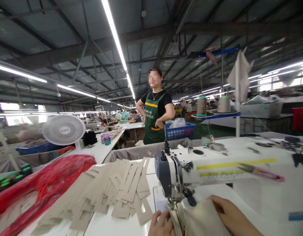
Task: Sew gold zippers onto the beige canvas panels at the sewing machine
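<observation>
A white and dark sewing machine (166, 173) stands at the centre right. Under its needle area lies a beige fabric piece (203, 218) with a metallic strip along its left edge. My left hand (162, 224) rests at the bottom, left of the needle, fingers bent on the edge of the work; whether they pinch it is hard to see. On the right side of the fabric, my right hand (230, 213) grips it, thumb and fingers closed round its upper edge. Many flat beige pieces with slots (126, 183) are spread over the white table to the left.
Pink-handled snips (267, 172) lie on the machine arm. A red plastic bag (60, 173) and a white fan (64, 129) are at left. Thread cones (224, 105) stand behind the machine. A person in a green apron (153, 121) stands beyond the table, near a blue crate (180, 131).
</observation>
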A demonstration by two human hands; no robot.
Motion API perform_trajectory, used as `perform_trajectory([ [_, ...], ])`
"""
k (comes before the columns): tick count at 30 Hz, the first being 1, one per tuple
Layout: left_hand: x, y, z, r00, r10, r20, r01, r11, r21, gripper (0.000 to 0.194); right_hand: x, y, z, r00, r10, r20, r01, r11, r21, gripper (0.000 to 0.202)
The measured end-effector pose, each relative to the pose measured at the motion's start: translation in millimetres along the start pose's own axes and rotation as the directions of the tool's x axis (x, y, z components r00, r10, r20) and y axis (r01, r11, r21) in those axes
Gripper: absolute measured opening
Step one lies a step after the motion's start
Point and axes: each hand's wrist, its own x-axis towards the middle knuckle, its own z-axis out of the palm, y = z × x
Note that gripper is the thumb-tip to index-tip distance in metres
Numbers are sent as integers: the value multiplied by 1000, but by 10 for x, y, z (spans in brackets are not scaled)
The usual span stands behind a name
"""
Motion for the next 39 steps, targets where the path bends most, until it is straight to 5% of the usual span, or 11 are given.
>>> perform_trajectory([
  [4,128,61,-68,997,10,76,-5,998,-66,12,18,-34,-49,999,-25,-29,23,995,-93,15],
  [10,306,128,-433,971,-39,235,73,988,-138,11,-26,-144,-160,998,59,-38,-62,994,-95,47],
  [12,354,157,-534,959,-66,274,117,978,-175,14,-60,-174,-134,997,-20,-73,5,979,-204,48],
  [15,415,203,-611,951,-91,296,163,960,-229,17,-77,-186,-75,983,-174,-64,113,837,-536,35],
  [20,424,245,-662,950,-165,264,248,916,-317,19,-65,-246,-16,962,-250,-109,53,563,-825,15],
  [24,385,211,-759,916,-263,303,354,886,-300,35,-210,-492,198,855,-518,11,378,610,-697,24],
  [27,401,179,-817,942,-153,298,243,924,-295,53,-338,-674,405,811,-568,142,545,645,-536,33],
  [31,493,174,-845,954,-26,299,126,938,-323,52,-373,-734,509,774,-587,239,610,588,-531,39],
  [39,566,183,-873,957,-6,291,97,949,-301,48,-364,-692,501,789,-555,264,593,574,-565,42],
])
